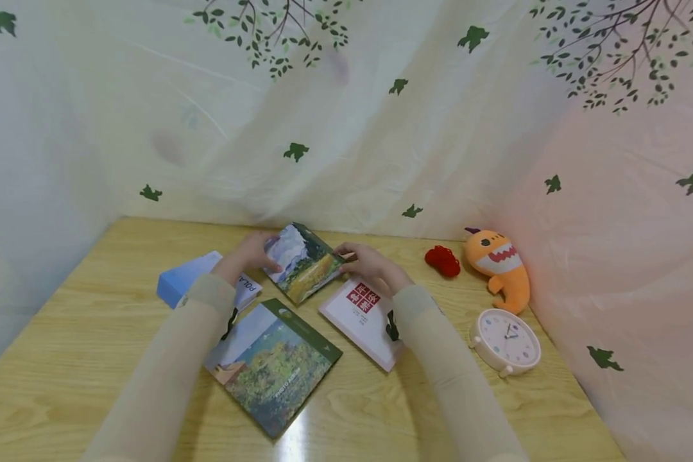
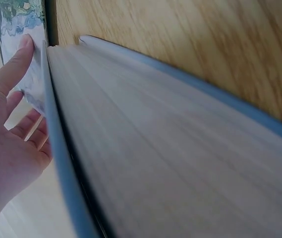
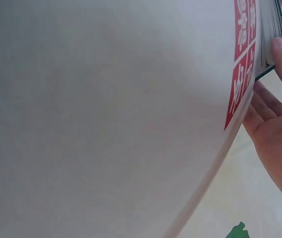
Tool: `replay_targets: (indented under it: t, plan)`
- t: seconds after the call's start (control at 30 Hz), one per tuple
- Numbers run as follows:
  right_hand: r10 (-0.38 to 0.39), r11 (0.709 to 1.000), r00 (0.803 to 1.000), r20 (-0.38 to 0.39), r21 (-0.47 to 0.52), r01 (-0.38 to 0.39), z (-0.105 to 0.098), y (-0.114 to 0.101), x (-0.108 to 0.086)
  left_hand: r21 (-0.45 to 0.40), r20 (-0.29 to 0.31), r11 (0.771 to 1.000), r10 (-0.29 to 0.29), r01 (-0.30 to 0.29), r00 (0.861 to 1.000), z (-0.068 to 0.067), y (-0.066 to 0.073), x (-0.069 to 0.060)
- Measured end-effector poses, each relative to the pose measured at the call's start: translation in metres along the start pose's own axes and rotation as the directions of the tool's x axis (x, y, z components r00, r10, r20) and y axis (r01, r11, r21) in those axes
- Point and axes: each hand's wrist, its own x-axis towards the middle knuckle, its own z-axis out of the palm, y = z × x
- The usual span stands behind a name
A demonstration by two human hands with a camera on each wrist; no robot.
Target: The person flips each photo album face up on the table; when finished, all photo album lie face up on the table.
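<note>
Small book (image 1: 300, 266) gripped at opposite sides by half-closed left hand (image 1: 251, 252) and right hand (image 1: 373, 263); placing seemingly underway; even two-handed support called for next.

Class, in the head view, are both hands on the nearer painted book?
No: the left hand and right hand both touch the farther painted book.
</note>
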Motion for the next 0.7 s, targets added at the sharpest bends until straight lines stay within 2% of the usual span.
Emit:
replay_targets:
  t: [0.23, 0.33, 0.6, 0.7]
  plan:
    - [0.012, 1.000, 0.999, -0.040, 0.009, -0.012, -0.001, -0.002, -0.002, -0.028, -0.005, 0.999, -0.033, 0.033, 0.999, 0.000, 0.001, -0.001]
    - [0.000, 1.000, 0.998, -0.066, -0.003, 0.000, -0.003, -0.001, -0.001, -0.028, -0.027, 0.999, -0.022, 0.022, 0.999, 0.000, 0.002, -0.001]
    - [-0.127, 0.992, 0.985, -0.117, -0.036, 0.124, -0.009, -0.009, -0.001, -0.016, -0.112, 1.000, 0.014, -0.015, 0.994, -0.004, 0.002, 0.002]
    - [-0.146, 0.989, 0.981, -0.128, -0.033, 0.143, -0.010, -0.013, -0.003, -0.008, -0.150, 0.999, 0.030, -0.031, 0.988, -0.005, 0.003, 0.003]
